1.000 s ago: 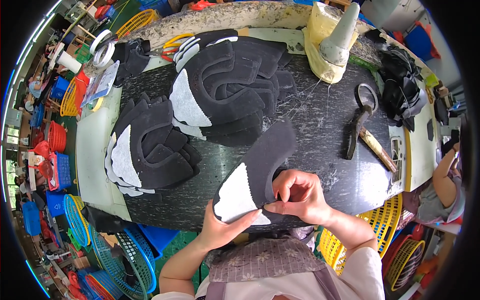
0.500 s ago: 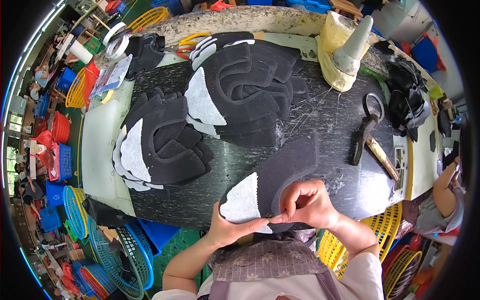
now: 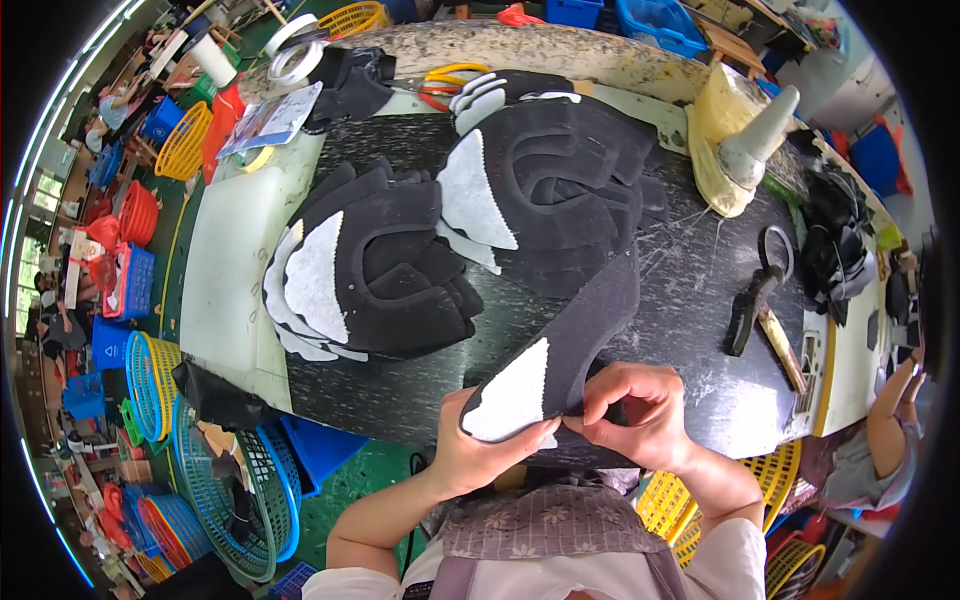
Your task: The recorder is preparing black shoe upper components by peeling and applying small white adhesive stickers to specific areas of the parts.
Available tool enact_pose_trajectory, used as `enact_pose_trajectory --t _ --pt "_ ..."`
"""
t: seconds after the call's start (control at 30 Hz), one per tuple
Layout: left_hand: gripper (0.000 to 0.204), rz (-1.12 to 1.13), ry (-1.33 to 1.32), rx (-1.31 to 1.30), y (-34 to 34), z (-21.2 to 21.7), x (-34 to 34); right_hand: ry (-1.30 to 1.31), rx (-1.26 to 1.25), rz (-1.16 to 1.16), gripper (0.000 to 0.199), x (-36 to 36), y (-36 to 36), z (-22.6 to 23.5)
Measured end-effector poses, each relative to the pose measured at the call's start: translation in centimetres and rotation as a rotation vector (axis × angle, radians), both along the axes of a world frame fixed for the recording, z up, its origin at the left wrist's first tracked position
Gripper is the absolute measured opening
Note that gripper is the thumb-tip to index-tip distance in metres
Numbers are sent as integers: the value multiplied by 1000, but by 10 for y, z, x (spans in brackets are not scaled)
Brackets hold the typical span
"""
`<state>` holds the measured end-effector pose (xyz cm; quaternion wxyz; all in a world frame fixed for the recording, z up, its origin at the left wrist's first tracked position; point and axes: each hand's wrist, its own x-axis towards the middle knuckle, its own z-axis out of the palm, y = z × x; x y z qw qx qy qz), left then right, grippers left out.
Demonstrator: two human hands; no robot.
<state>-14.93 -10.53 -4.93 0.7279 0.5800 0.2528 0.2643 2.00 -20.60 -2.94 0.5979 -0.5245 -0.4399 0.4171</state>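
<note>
Close to the table's near edge, my left hand (image 3: pixel 475 455) grips a black curved shoe-upper piece (image 3: pixel 592 325) by its lower left end. A white backing patch (image 3: pixel 508 395) with a toothed edge covers that end. At its lower inner edge, my right hand (image 3: pixel 640 415) is closed in a pinch beside my left thumb. Whether the fingertips hold a small bit or only the edge is hidden. The piece's far end reaches toward a fanned stack of similar uppers (image 3: pixel 530 150). Left of that lies another fanned stack (image 3: pixel 400 325), also with white patches.
A hammer (image 3: pixel 777 340) and a dark metal tool (image 3: pixel 750 300) lie at right. Beyond stands a pale cone on a yellow-wrapped base (image 3: pixel 722 150). Scissors (image 3: pixel 450 75) and tape rolls (image 3: pixel 298 62) are at the far left. Baskets (image 3: pixel 225 510) flank the table below. Another person's arm (image 3: pixel 893 405) shows at right.
The view has shifted, so the table appears farther right and lower. Both hands still hold the upper piece near the table's edge; its far end now overlaps the far stack in view.
</note>
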Motion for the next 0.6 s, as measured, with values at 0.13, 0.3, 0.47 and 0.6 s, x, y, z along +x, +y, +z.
enact_pose_trajectory --t 0.13,0.3,0.47,0.6 --pt "17 57 60 -10 1 -2 -7 -233 22 -19 14 -5 8 8" --pt "15 81 61 58 7 6 -7 -385 58 -51 15 -13 13 10" --pt "14 187 28 501 14 8 -2 -525 74 -115 16 -20 18 16" --pt "15 72 61 99 17 6 -11 -435 67 -82 18 -19 20 13"
